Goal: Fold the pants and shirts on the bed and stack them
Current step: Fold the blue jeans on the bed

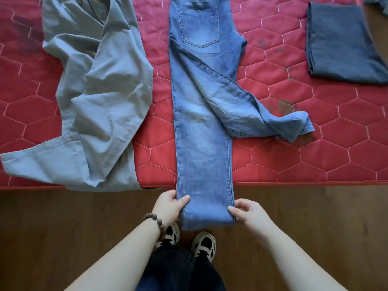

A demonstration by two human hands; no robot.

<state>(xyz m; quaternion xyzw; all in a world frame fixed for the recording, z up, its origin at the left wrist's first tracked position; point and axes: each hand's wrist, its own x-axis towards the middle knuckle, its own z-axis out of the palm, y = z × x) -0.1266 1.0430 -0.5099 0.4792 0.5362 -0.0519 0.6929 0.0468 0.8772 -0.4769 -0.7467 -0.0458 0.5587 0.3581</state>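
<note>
Light blue jeans [201, 114] lie lengthwise on the red quilted bed [304, 160], back pocket up. One leg runs straight toward me and hangs over the bed's near edge. The other leg lies crumpled off to the right. My left hand [169, 205] pinches the left side of the hanging leg near its hem. My right hand [247, 212] pinches the right side of the same hem. A grey-blue shirt [98, 97] lies rumpled on the left of the bed. A dark blue folded garment [342, 43] rests at the far right.
Brown wooden floor [63, 227] runs along the bed's near edge. My two shoes [204, 245] stand on it below the jeans' hem. A beaded bracelet [156, 221] circles my left wrist. More cloth shows at the top right corner.
</note>
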